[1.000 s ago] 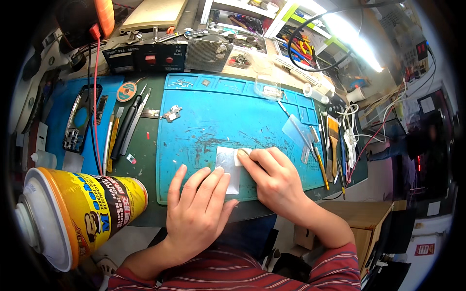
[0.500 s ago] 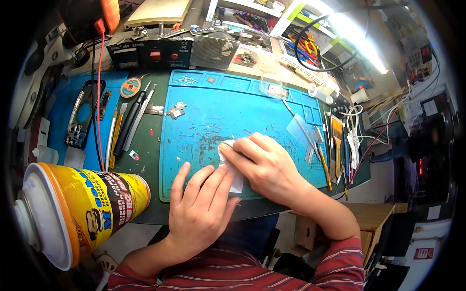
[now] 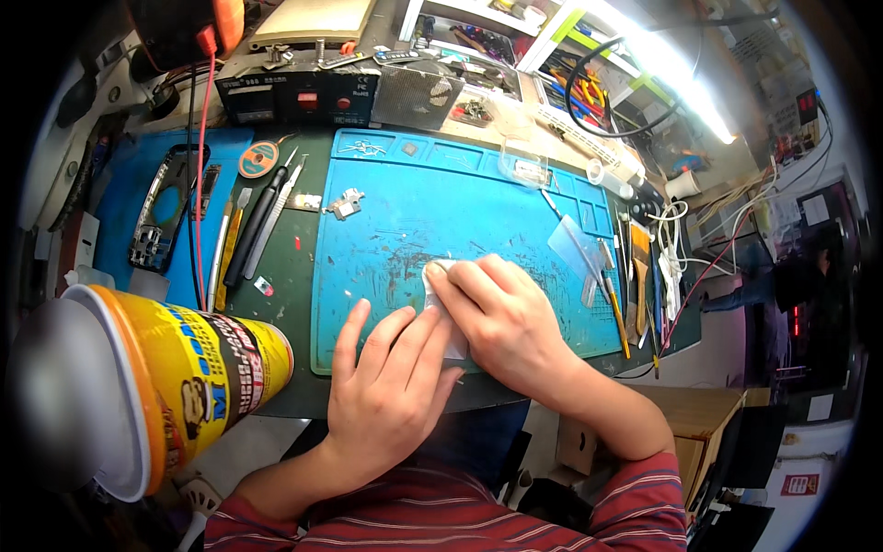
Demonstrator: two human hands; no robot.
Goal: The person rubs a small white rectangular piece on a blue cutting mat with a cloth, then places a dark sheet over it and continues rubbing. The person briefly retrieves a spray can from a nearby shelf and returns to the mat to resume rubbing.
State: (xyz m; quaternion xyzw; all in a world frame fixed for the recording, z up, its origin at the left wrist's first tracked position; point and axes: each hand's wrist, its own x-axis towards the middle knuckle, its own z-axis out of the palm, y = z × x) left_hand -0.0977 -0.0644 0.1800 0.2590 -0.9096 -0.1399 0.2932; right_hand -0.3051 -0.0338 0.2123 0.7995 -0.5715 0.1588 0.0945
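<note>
A small white sheet (image 3: 457,344), thin like paper or a wipe, lies on the blue work mat (image 3: 405,212) near its front edge. My right hand (image 3: 506,317) is closed in a pinch at the sheet's far end, where a fold shows by the fingertips. The right hand covers much of the sheet, so whatever lies under it is hidden. My left hand (image 3: 386,391) rests flat with spread fingers, its index and middle fingertips touching the sheet's left edge. Farther back on the mat sits a small metal part (image 3: 346,204).
A large yellow can (image 3: 216,377) looms at the near left. Black-handled tools (image 3: 262,221), a solder spool (image 3: 258,159) and an open phone frame (image 3: 166,212) lie left of the mat. Brushes (image 3: 640,267) and thin tools line its right side. A black powered box (image 3: 294,97) stands behind.
The view has shifted slightly, so the bench appears a little farther right. Both hands keep nearly the same place at the sheet, the right still pinching.
</note>
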